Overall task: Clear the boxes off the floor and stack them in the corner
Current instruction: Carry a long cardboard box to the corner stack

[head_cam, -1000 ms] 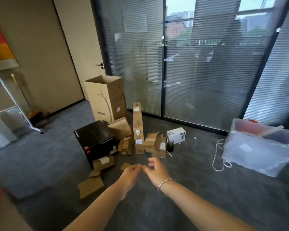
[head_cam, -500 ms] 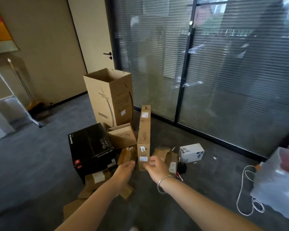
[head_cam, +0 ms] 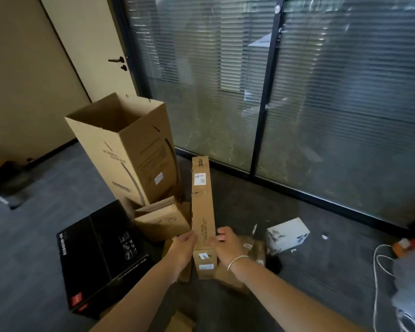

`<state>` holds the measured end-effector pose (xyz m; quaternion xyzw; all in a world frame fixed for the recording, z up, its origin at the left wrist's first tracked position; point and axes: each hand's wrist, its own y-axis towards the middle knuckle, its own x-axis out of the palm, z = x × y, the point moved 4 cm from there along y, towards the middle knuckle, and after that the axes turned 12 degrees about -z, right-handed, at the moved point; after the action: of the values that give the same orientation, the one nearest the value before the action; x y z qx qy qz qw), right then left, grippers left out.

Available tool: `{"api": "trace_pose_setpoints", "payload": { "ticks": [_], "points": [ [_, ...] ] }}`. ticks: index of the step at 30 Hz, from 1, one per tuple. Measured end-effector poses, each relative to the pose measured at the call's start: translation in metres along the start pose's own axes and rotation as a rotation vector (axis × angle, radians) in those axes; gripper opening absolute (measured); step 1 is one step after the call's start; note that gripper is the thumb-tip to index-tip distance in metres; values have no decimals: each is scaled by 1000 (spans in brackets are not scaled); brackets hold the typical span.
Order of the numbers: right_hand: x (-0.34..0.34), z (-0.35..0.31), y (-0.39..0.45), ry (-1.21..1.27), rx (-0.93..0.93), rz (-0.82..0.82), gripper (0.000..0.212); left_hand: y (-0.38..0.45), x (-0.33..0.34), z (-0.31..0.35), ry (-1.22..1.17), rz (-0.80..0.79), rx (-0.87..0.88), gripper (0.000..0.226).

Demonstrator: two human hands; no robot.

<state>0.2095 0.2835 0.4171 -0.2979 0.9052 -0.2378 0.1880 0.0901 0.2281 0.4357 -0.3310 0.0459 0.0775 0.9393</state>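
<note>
Long narrow box (head_cam: 202, 212) lies on the floor among the pile, running away from the person toward the glass wall (head_cam: 321, 92). Printed top face up, white labels near both ends. Far end points at the base of the glass; near end sits between the two hands.

Left hand (head_cam: 183, 248) against the box's left side, fingers curled onto the top edge. Right hand (head_cam: 227, 245) against the right side, fingers bent over the edge, thumb side up; silver bangle (head_cam: 236, 261) on that wrist. Both hands grip the box from opposite sides. Whether it is lifted off the floor, cannot tell.

Left of it, touching or just beside: small open carton (head_cam: 162, 220), flaps up, tilted. Behind that, tall open carton (head_cam: 127, 149) standing upright, top flaps open, label on its right face. Black box (head_cam: 101, 255) near left, on the carpet, white print and a red mark on its side.

Under and right of the right hand: flat brown cartons (head_cam: 254, 255), partly hidden by the arm. Further right, apart from the pile, white box (head_cam: 288, 234) on the carpet. White cable (head_cam: 379, 271) looped at far right, near a blurred grey object at the frame edge.

Back left: pale door (head_cam: 89, 44) with dark handle. Blinds behind the glass. Dark grey carpet (head_cam: 34, 212) throughout.
</note>
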Motion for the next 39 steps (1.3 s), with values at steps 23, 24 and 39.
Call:
{"api": "trace_pose_setpoints", "payload": {
  "ticks": [23,24,39],
  "points": [
    [-45,88,429,-66,182,23,59,441,-60,-53,15,130,-233,44],
    [-43,91,439,-74,182,33,65,451,-62,-59,11,141,-246,48],
    [-16,170,533,48,249,-63,90,535,-60,-146,-171,41,-296,88]
  ]
}}
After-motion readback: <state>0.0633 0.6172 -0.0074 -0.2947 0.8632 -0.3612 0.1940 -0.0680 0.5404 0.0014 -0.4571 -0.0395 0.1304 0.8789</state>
